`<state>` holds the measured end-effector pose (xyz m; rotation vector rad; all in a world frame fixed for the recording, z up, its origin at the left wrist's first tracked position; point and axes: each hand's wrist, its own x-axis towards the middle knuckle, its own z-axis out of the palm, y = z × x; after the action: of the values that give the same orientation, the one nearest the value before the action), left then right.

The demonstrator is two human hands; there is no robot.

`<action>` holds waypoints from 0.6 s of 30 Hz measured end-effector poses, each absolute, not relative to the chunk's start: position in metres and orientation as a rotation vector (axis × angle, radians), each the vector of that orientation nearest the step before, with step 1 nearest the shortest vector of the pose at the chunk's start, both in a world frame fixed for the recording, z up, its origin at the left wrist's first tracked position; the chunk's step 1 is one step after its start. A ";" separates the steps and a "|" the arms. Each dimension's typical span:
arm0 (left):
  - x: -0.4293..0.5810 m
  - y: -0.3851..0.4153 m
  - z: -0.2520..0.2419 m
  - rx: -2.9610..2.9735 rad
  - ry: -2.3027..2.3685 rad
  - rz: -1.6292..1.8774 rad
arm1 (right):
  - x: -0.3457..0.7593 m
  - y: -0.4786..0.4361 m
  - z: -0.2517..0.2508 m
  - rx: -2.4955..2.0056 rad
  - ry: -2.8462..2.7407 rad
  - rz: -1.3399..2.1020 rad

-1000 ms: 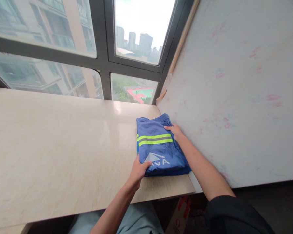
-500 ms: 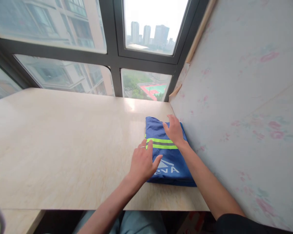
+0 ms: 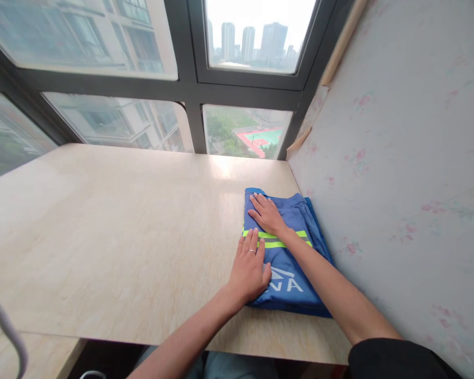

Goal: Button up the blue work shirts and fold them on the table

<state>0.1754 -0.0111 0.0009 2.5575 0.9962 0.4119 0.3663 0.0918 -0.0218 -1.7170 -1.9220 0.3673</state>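
Observation:
A folded blue garment (image 3: 294, 263) lies flat on the pale marbled countertop (image 3: 134, 231), close to the wall on the right. It bears a yellow-green and grey reflective stripe and white lettering, partly covered. My left hand (image 3: 249, 266), wearing a ring, rests with fingers extended on the garment's left edge, over the stripe and part of the print. Further up, my right hand (image 3: 266, 213) lies flat on the far left part of the cloth, fingers stretched out. Neither hand grips anything.
Grey-framed windows (image 3: 245, 93) rise behind the countertop. On the right stands a flower-patterned wall (image 3: 411, 173) with peeling edging near the window corner. A grey curved cable or tube (image 3: 8, 329) shows at the lower left. The countertop's front edge runs below my forearms.
My right hand has come down from above the garment's far right and moved left onto its far left part. My left hand has settled onto the left edge. The view has shifted slightly.

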 end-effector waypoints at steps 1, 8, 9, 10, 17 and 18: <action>0.176 -0.013 0.001 2.529 1.041 0.407 | 0.366 0.092 -0.022 -1.708 -1.917 0.360; 0.178 -0.017 0.000 2.469 1.106 0.403 | 0.364 0.086 -0.019 -1.615 -1.831 0.339; 0.178 -0.017 0.001 2.466 1.113 0.397 | 0.364 0.084 -0.018 -1.598 -1.812 0.322; 0.179 -0.018 0.001 2.465 1.119 0.389 | 0.363 0.082 -0.017 -1.578 -1.792 0.303; 0.180 -0.019 -0.001 2.475 1.141 0.392 | 0.366 0.070 -0.014 -1.578 -1.764 0.055; 0.179 -0.019 -0.001 2.475 1.145 0.399 | 0.369 0.068 -0.016 -1.619 -1.784 -0.009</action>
<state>0.1794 -0.0185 -0.0014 2.4748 1.1450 0.3990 0.3691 0.0676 -0.0159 -1.6192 -1.7839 -0.0092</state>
